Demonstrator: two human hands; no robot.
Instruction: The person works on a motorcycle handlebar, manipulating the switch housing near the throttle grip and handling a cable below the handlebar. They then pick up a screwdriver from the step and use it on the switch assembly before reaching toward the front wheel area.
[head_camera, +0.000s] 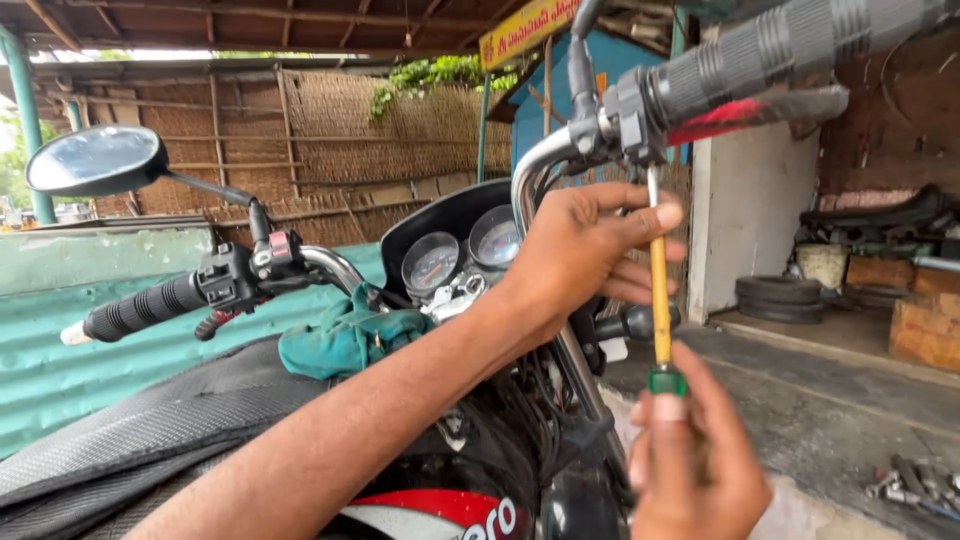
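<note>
At the right of the frame, a yellow-shafted screwdriver (660, 300) is held upright under the handlebar switch housing (625, 115), steadied by the left hand (580, 250) and gripped below by the right hand (695, 460).

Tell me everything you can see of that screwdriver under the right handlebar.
The screwdriver stands nearly upright, tip up into the underside of the black switch housing beside the right grip. Its long yellow shank meets a green collar at the bottom. The left hand pinches the upper shank with its thumb; the right hand wraps the handle below, hiding it.
</note>
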